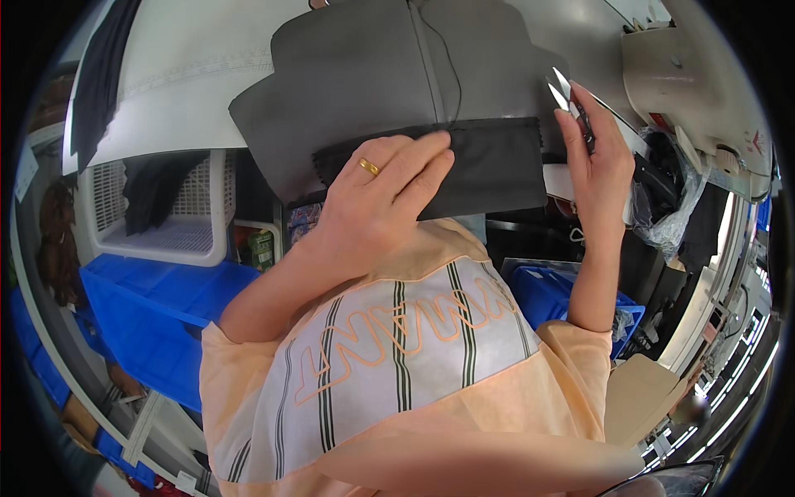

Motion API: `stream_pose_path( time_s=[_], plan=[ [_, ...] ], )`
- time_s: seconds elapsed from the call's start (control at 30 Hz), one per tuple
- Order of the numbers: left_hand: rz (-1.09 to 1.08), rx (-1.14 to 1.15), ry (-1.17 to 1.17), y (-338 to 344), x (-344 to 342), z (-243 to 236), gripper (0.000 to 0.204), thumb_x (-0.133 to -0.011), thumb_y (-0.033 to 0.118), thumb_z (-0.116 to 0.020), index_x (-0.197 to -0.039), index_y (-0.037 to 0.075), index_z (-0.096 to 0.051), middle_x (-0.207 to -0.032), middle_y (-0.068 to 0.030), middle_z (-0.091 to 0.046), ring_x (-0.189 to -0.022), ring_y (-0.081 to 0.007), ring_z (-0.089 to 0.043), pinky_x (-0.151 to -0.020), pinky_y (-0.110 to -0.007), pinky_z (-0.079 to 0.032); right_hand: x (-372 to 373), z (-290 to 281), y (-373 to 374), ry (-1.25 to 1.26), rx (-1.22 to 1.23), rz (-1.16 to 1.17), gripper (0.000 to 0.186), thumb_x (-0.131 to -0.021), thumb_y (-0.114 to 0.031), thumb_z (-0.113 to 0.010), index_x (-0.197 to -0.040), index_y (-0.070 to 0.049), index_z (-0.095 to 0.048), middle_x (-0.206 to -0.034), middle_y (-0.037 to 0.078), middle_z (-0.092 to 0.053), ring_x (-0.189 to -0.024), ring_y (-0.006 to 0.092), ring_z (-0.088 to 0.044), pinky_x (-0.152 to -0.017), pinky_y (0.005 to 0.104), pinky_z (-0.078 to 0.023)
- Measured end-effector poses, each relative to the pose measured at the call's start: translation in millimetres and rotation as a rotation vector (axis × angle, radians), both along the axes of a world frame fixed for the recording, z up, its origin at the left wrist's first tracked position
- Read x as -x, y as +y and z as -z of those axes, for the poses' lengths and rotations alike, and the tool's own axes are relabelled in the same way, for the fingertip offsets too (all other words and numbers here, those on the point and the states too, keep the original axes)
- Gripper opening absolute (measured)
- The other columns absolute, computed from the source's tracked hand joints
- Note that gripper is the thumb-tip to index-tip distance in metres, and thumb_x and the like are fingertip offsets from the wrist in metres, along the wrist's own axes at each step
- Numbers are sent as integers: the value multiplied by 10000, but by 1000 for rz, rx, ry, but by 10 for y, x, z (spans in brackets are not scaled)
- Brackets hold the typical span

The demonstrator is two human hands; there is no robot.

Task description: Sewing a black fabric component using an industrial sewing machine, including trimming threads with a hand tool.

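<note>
Looking down, nearest first:
Shirt: my peach top (397, 364) with dark stripes across a grey panel fills the lower middle of the view.
Bins: blue plastic crates (157, 319) sit low on my left; another blue crate (551, 294) shows at my right elbow.
Basket: a white slatted basket (170, 211) stands above the left crates, with dark cloth inside.
Left hand: my left hand (385, 186) lies flat with fingers together on the dark fabric strip (489, 166), pressing its near edge; 1 gold ring (368, 166) is on a finger. Hand spread narrow, gripping nothing that I can see beyond the cloth under it.
Fabric strip: black, lying across the front edge of the grey garment piece (364, 74), just beyond my chest.
Right hand: my right hand (592, 141) is closed around small thread snips (561, 89), blades pointing up and away, just right of the strip's end.
Garment piece: grey, with 1 seam and a loose dark thread (451, 66) running down its middle, spread on the pale table (190, 74).
Machine: a cream sewing machine (696, 74) stands far right, beyond the snips.
Bag: crumpled clear plastic (671, 207) hangs below it.
</note>
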State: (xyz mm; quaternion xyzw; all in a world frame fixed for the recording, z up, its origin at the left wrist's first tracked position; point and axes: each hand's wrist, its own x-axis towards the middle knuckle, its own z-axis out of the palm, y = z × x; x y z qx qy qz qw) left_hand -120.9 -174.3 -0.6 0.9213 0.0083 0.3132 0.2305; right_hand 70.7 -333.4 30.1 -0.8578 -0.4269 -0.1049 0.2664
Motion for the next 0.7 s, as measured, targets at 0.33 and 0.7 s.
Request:
stream_pose_path(
  time_s=[0.33,0.7],
  plan=[
    [96,-8,62,134,33,-75,417,-542,26,-636,-954,-29,-669,-1019,-115,-660,-871,-253,-633,-754,-331,-541,137,-102,237,11,65,-512,101,-749,-69,-713,-840,-66,-668,-810,53,-612,-739,239,-602,-642,350,-469],
    [130,474,556,824,-467,-489,236,-850,170,-665,-976,-28,-649,-750,-115,-645,-682,-177,-596,-658,-275,-460,-460,-206,737,1184,250,-561,208,-954,-159,-537,-998,18,-637,-830,-32,-638,-763,8,-579,-674,161,-463]
  ],
)
